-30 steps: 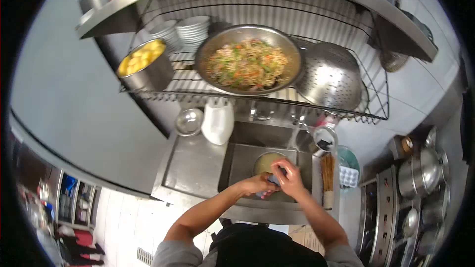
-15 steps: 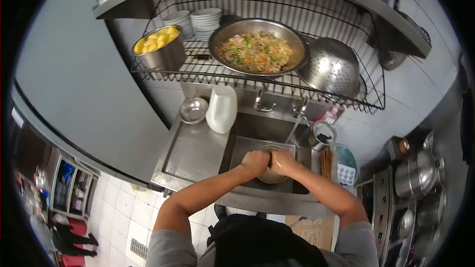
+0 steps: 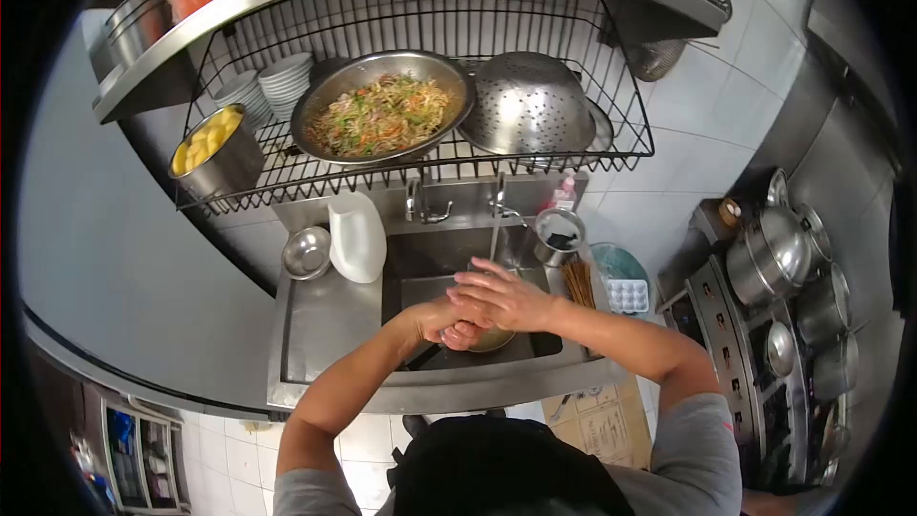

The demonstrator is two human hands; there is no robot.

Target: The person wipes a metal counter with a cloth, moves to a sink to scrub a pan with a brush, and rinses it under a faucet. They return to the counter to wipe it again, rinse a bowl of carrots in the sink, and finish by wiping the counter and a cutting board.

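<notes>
Bowl [image 3: 495, 340] low in the sink [image 3: 430, 253], beneath the hands and mostly hidden by them, with only part of a round rim and a dull yellowish inside in sight. Probably stiff, hardly fragile if metal, and slick when wet; light in itself, by guess, but heavier and apt to slop with liquid inside, the amount impossible to tell. Best held at two opposite points of the rim, thumbs over the edge and fingers against the outer wall, kept level. Right hand [image 3: 506, 302] laid across the left hand [image 3: 445, 323], touching, with fingers stretched out and somewhat apart; left fingers partly curled beneath. Cannot tell about anything small pinched or cupped between the palms. Just beyond, water [image 3: 494, 244] running from the tap [image 3: 499, 195] into the sink. On the tabletop [image 3: 330, 330] to the left, a white jug [image 3: 359, 244] beside a steel dish [image 3: 308, 253]; to the sink's right, a cup [image 3: 556, 253] near some thin sticks [image 3: 577, 283]. Above, on a wire rack [image 3: 535, 27], a wide basin [image 3: 460, 94] of mixed food [image 3: 387, 117], between a pot [image 3: 232, 170] of yellow pieces [image 3: 206, 139] and an upturned colander [image 3: 528, 103].
</notes>
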